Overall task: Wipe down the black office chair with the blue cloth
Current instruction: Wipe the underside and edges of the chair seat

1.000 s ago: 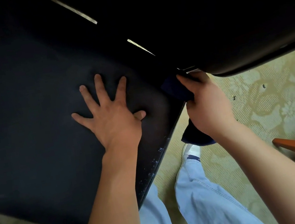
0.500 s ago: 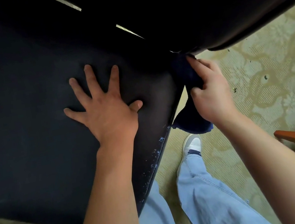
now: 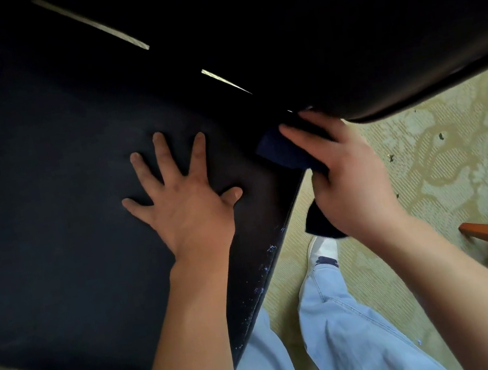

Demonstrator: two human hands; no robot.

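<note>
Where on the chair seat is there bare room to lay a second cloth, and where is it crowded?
Bare: the seat left of the spread left hand, out to its left and near edges. Crowded: the seat's right corner under the backrest, where the right hand works the blue cloth.

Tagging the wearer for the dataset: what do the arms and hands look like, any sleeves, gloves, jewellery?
Both forearms are bare to the frame's lower edge, no sleeves in view. The left hand and right hand wear no gloves; no rings, watch or markings visible. Light blue jeans and a white shoe show below.
</note>
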